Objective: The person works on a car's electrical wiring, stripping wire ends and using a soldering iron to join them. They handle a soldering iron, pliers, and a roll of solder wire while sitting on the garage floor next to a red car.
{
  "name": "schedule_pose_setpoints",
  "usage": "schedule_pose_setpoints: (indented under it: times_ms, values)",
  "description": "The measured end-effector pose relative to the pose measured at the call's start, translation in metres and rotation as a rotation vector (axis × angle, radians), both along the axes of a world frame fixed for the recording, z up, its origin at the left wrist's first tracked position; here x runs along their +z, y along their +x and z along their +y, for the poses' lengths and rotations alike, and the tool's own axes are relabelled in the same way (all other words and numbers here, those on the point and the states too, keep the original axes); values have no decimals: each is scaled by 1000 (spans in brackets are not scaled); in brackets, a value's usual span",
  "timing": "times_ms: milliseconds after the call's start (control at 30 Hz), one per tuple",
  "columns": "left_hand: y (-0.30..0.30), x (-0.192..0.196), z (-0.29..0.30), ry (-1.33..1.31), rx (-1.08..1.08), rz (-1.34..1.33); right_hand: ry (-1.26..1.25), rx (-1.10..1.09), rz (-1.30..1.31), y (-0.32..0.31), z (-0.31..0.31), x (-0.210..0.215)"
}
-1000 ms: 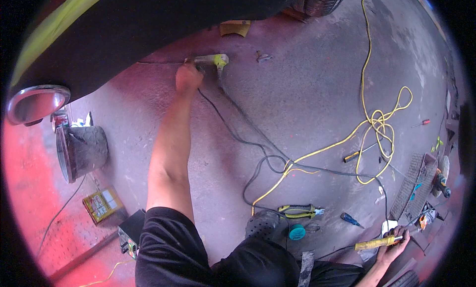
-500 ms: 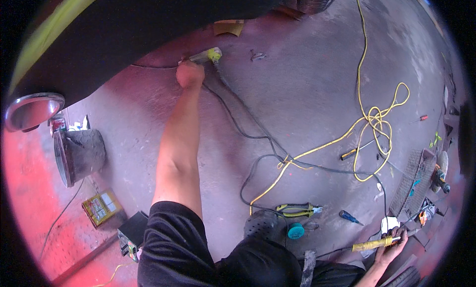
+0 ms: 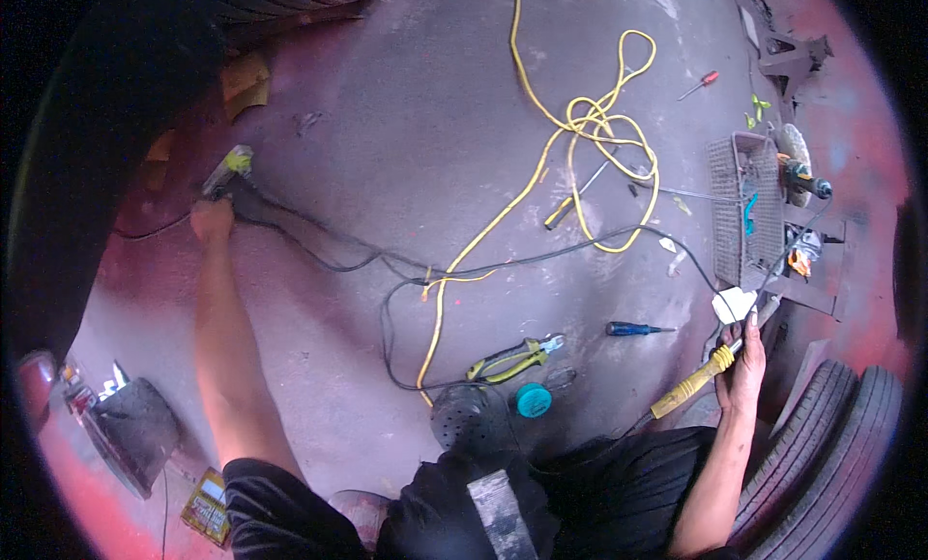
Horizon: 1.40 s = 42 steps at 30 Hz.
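Note:
At the far left, beside the dark car body, my left hand [image 3: 212, 218] is closed at the near end of a white and lime-yellow corded block [image 3: 229, 169]. Dark cables run from it across the floor; its exact kind is unclear. On the right, my right hand [image 3: 741, 359] grips a yellow tool [image 3: 688, 384] with a ribbed sleeve and a cable at its lower end. The tool lies slanted, its front part reaching past my fingers. A white box [image 3: 735, 305] with dark cords touches or nearly touches my fingertips; I cannot tell whether I hold it.
Yellow cord [image 3: 570, 125] lies tangled mid-floor. Lime-handled pliers [image 3: 512, 361], a teal round lid [image 3: 533, 399] and a blue screwdriver [image 3: 633, 329] lie near my shoe [image 3: 469, 420]. A wire basket [image 3: 739, 212] and a power tool [image 3: 804, 181] stand right, above tyres [image 3: 822, 454].
The view has swung right, so the floor things appear further left. My right hand has turned the yellow tool from nearly level to slanted. My left hand stays at the corded block.

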<state>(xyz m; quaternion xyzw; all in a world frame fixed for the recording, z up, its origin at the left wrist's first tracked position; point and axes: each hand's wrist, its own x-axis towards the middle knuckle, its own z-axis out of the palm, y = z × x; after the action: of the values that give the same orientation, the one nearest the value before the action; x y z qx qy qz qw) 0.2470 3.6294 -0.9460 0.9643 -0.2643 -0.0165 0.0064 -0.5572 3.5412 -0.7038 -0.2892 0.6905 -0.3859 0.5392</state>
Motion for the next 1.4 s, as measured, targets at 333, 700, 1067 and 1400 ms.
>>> schedule_pose_setpoints:
  times_ms: [333, 700, 1067, 1400]
  values:
    - [59, -61, 4, 10, 186, -163, 43, -23, 118, 0, 30, -3]
    - [-280, 110, 36, -321, -542, 93, 84, 207, 292, -27, 66, -48]
    - [-616, 251, 0, 161, -925, 1336, -6, 170, -99, 21, 79, -23]
    - [-603, 195, 47, -69, -912, 996, -148, 106, 66, -42, 87, -10]
